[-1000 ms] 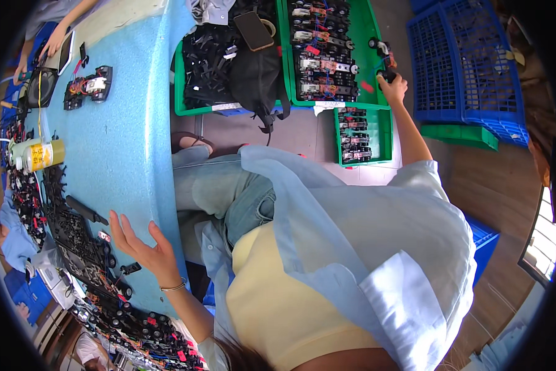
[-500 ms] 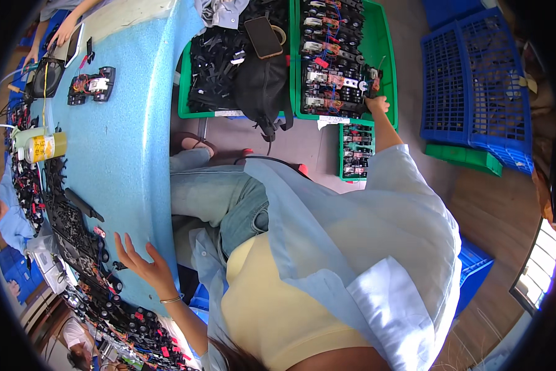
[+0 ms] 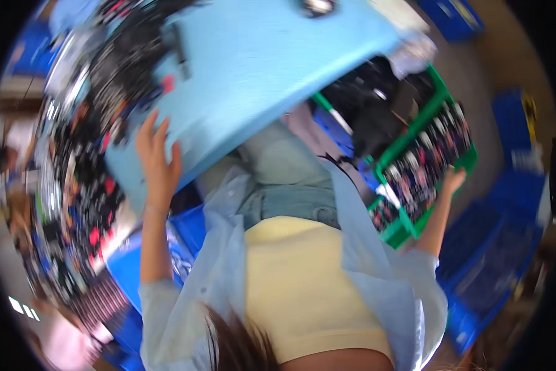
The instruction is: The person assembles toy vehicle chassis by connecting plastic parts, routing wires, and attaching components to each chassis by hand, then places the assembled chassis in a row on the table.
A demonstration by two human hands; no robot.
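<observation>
1. Dark assemblies (image 3: 423, 157) lie in the green crate (image 3: 471, 158) left of our right fingers (image 3: 457, 177), whose grip we cannot tell.
2. Our left fingers (image 3: 160, 139) spread over the surface (image 3: 247, 74).
3. We should keep rows straight.

My right hand (image 3: 455, 179), three o'clock: grip unclear
Black parts (image 3: 129, 59), ten o'clock: blurred
Black-and-white piece (image 3: 319, 7), twelve o'clock: cut off

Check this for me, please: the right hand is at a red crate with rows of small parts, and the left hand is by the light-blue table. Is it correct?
Not quite: the crate is green, not red, as the head view shows. The right hand is at a green crate with rows of small parts, and the left hand is by the light-blue table.
</observation>
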